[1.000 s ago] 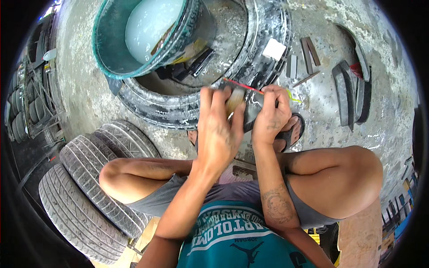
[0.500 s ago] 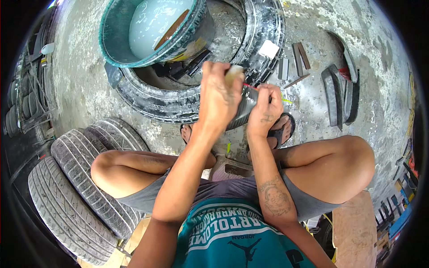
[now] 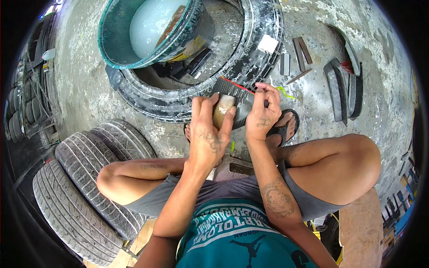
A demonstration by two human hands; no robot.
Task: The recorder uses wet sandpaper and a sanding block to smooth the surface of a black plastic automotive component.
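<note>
My left hand (image 3: 208, 134) grips a tan block (image 3: 223, 111) with a whitish top, over a dark textured piece (image 3: 241, 109) at the tyre's near edge. My right hand (image 3: 263, 111) is closed on that dark piece at its right end, with a thin red strip (image 3: 237, 85) along its far edge running into my fingers. A black-and-whitish tyre (image 3: 158, 106) lies flat on the floor beyond my hands. A yellow-green scrap (image 3: 286, 94) shows just right of my right hand.
A teal bucket (image 3: 109, 31) of cloudy liquid rests on the tyre, near a white square (image 3: 268, 43). Dark strips (image 3: 299, 51) and curved pieces (image 3: 335, 89) lie on the right. Several tyres (image 3: 76, 205) stand at lower left; a wooden board (image 3: 361, 228) is at lower right.
My left hand moved away from me with the block half a second ago and is now back nearer me, exposing more of the red strip. My right hand still grips the dark piece.
</note>
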